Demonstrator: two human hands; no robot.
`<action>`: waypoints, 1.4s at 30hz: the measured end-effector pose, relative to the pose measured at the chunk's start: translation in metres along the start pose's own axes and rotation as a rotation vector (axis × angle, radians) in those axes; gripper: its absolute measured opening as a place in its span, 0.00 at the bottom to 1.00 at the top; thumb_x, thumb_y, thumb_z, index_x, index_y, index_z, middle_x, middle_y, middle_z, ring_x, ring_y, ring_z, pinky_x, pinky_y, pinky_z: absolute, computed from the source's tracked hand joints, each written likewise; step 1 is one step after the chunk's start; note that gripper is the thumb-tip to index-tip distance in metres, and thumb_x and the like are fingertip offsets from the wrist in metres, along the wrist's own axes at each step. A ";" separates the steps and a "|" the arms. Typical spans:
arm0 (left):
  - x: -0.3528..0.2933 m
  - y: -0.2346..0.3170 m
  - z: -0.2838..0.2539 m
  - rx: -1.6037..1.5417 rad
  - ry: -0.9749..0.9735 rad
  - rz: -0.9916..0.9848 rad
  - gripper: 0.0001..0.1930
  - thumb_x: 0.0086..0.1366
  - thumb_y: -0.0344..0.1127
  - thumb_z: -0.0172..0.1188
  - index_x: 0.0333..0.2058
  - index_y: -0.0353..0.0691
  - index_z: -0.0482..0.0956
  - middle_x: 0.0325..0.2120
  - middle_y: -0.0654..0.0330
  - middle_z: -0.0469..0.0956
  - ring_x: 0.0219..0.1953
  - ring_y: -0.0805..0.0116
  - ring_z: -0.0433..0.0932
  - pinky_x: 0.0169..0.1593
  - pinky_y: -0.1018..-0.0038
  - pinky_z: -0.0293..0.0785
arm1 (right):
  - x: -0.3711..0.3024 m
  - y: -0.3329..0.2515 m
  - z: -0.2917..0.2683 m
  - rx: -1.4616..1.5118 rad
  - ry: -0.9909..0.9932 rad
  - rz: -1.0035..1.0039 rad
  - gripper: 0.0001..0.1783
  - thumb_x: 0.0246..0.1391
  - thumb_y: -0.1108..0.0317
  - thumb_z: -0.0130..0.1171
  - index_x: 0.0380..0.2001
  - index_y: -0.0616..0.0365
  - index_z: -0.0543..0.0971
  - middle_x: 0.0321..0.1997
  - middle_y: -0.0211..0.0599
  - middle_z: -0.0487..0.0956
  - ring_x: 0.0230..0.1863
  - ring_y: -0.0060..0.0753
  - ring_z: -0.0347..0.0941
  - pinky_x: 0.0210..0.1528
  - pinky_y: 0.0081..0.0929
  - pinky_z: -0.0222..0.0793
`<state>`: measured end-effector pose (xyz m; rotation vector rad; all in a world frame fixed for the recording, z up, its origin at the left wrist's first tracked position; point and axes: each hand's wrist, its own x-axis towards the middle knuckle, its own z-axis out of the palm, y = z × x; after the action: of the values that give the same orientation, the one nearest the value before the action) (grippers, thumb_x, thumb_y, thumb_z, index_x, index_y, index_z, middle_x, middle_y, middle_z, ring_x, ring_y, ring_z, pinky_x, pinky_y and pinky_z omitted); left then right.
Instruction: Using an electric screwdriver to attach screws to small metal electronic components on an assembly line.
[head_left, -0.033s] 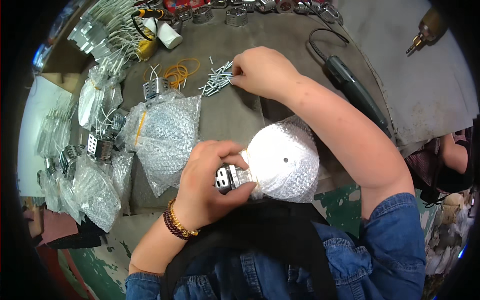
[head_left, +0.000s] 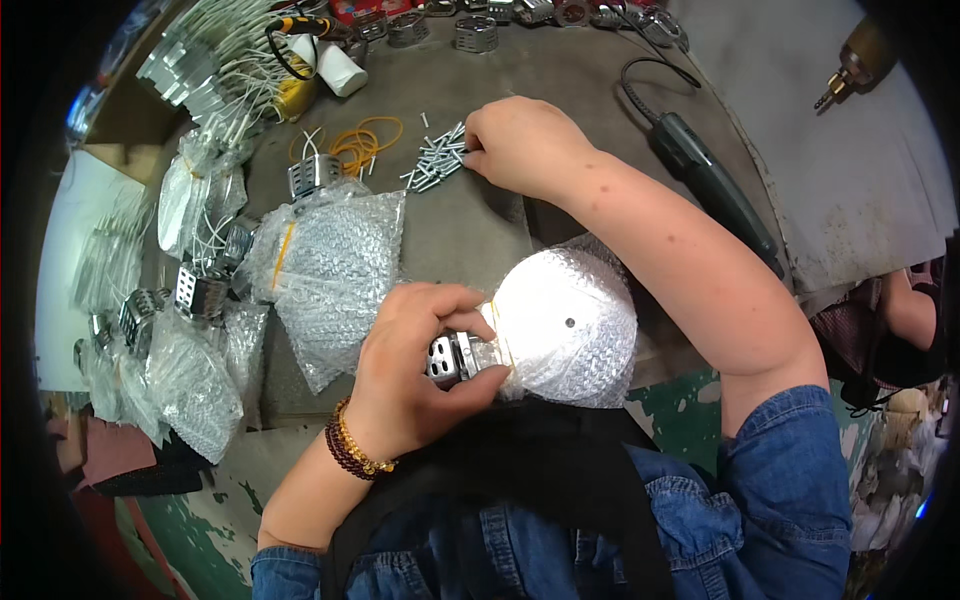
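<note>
My left hand [head_left: 405, 350] is closed round the neck of a round white lamp-like part in bubble wrap [head_left: 585, 350]. A perforated metal bracket [head_left: 442, 362] sticks out between its thumb and fingers, and a rubber band circles the wrap at the neck. The round end has a small dark spot and lies close to my body. Reaching forward, my right hand [head_left: 525, 140] pinches at the right edge of a pile of small silver screws [head_left: 432, 165]. What its fingertips hold is hidden.
Orange rubber bands [head_left: 375, 145] lie left of the screws. Another bubble-wrapped part [head_left: 340, 250] sits left of my left hand, with several more beyond. A black corded power tool [head_left: 710, 180] lies to the right; a driver bit [head_left: 838, 85] hangs at the upper right.
</note>
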<state>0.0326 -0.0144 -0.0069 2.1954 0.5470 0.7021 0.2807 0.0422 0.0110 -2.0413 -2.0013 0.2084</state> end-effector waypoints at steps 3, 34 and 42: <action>0.002 -0.001 -0.008 0.053 -0.023 0.080 0.30 0.45 0.29 0.76 0.50 0.40 0.76 0.36 0.63 0.84 0.46 0.55 0.77 0.53 0.62 0.72 | 0.007 -0.002 0.010 -0.111 -0.029 0.007 0.09 0.57 0.67 0.61 0.36 0.60 0.84 0.38 0.46 0.84 0.42 0.50 0.82 0.48 0.42 0.77; -0.003 -0.003 -0.005 0.034 0.004 0.077 0.39 0.36 0.32 0.83 0.51 0.42 0.75 0.39 0.63 0.82 0.47 0.54 0.77 0.53 0.61 0.71 | -0.152 -0.069 0.011 0.406 0.274 -0.311 0.09 0.40 0.78 0.65 0.28 0.57 0.80 0.30 0.35 0.76 0.35 0.41 0.74 0.36 0.35 0.71; 0.008 0.001 -0.008 0.110 -0.049 0.151 0.31 0.37 0.34 0.83 0.43 0.45 0.80 0.38 0.63 0.82 0.46 0.56 0.77 0.53 0.61 0.71 | -0.167 -0.067 0.013 0.599 0.262 -0.212 0.10 0.45 0.74 0.67 0.33 0.53 0.81 0.28 0.34 0.79 0.34 0.42 0.78 0.37 0.38 0.73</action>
<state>0.0334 -0.0063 0.0014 2.3684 0.4069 0.7099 0.2072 -0.1224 0.0039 -1.3982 -1.7086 0.4135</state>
